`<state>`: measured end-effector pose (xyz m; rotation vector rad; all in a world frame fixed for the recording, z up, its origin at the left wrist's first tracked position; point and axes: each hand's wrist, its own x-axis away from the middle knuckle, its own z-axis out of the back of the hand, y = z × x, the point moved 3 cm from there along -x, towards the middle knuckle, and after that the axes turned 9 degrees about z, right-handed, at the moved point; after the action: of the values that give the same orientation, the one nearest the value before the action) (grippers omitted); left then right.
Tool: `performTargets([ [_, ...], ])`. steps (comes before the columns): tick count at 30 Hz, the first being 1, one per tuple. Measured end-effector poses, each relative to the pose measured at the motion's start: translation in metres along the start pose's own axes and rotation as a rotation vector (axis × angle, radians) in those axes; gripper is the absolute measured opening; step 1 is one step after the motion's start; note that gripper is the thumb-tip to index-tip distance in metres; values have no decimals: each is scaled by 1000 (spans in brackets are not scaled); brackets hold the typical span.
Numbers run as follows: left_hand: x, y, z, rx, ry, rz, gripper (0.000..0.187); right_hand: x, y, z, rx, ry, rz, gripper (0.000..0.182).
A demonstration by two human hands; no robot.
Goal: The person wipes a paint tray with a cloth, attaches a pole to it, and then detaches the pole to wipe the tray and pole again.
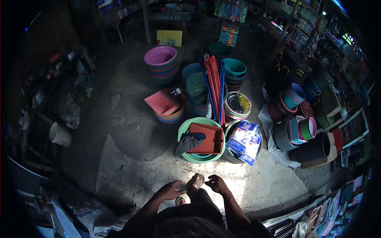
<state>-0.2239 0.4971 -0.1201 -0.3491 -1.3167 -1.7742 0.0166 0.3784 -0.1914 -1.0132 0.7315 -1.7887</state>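
- Hands low and near, centre of the head view: left hand (171,189) and right hand (216,183) both reach down to a raised foot (195,181), with a sandal (199,177) on or at it.
- Left grip: fingers curled at the heel side, touching the foot; can't tell if it actually clamps anything.
- Right grip: fingers bent, loosely open, just beside the toe end; holds nothing that I can make out.
- Second foot (180,200) sits lower, between the arms, on the concrete floor (127,166).
- Step in hand, judged: adjusting or fitting the sandal on the raised foot; looks mid-way, footwear not clearly seated.
- Next move would call for one hand steadying the heel while the other pulls the strap or sole into place; detail too small to confirm.
- Far of the hands: green basin stack (183,131) with red tray (208,139) and dark cloth (189,142) in it.
- Right of that, white-blue bags (246,141); farther, mop handles (214,87) and pink tub (160,55).
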Motion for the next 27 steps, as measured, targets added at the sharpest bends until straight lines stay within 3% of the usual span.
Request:
performTargets([
  [2,-6,-13,5,105,-22,51,78,-25,-6,4,84,-80,-61,47],
  [5,-19,-24,27,106,-34,143,79,-57,-16,3,129,-153,166,43],
  [7,-38,-5,68,205,-14,282,79,-105,-5,-6,462,-298,532,43],
  [9,-66,-1,90,45,55,216,78,-133,-12,0,105,-289,54,43],
  [11,-110,3,103,30,51,99,78,-150,-41,25,168,-183,257,53],
  [14,-141,85,136,-196,79,77,72,-168,-68,71,155,-139,64,52],
  [17,-195,111,135,-106,75,-130,72,-183,-29,87,3,24,155,52],
  [19,-212,132,137,-119,-21,-102,73,-187,6,92,54,54,111,46],
  [21,-232,140,137,-248,-103,-154,72,-165,-16,121,-97,224,-80,32],
  [23,-243,152,149,-255,-196,-137,73,-154,0,125,-127,305,-265,36],
  [24,-249,154,158,-258,-224,-144,74,-160,68,95,181,265,-27,43],
  [25,-257,153,167,-261,-251,-151,75,-152,23,116,92,231,-209,47],
  [27,-279,143,188,-314,-278,-128,77,-154,24,105,-122,357,-556,46],
])
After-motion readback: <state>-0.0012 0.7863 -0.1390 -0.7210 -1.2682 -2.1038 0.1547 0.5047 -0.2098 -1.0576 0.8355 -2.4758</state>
